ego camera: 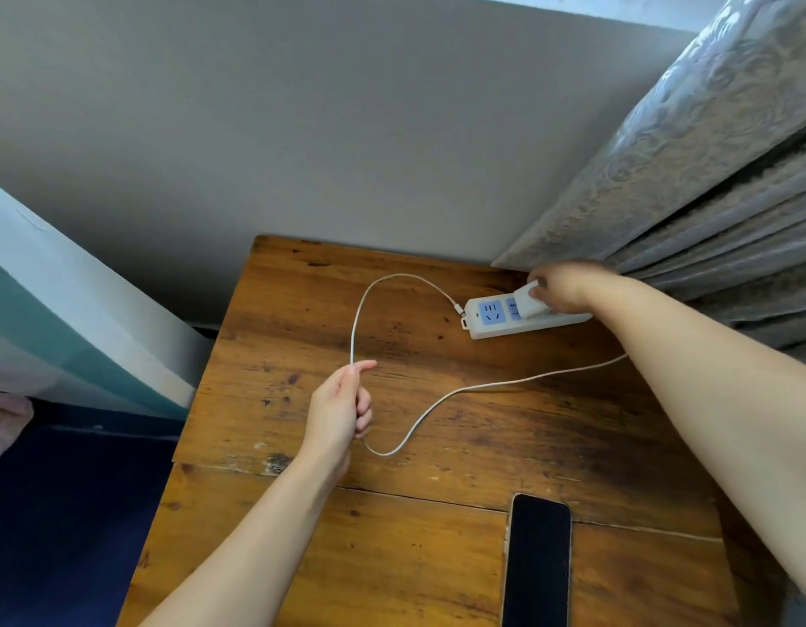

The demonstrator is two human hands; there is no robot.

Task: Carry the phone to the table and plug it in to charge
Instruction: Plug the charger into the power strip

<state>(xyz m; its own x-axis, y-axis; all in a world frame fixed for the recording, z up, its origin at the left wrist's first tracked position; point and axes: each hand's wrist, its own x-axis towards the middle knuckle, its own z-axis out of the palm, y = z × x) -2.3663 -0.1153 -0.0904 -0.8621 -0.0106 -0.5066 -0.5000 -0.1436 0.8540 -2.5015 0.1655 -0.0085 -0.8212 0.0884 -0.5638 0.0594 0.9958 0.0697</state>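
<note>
Charger block clasped by R grip, pressed into strip; cable pinched in L grip, kept slack; phone laid nearer on surface.

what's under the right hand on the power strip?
A white charger block sits on the power strip, gripped by the right hand. One blue socket beside it is free. The hand hides the sockets further along, and the block hides its prongs.

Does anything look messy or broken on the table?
Nothing looks broken. The white cable snakes loosely across the table, its small plug end lying loose beside the power strip, not in the phone. The wood looks stained and worn.
</note>
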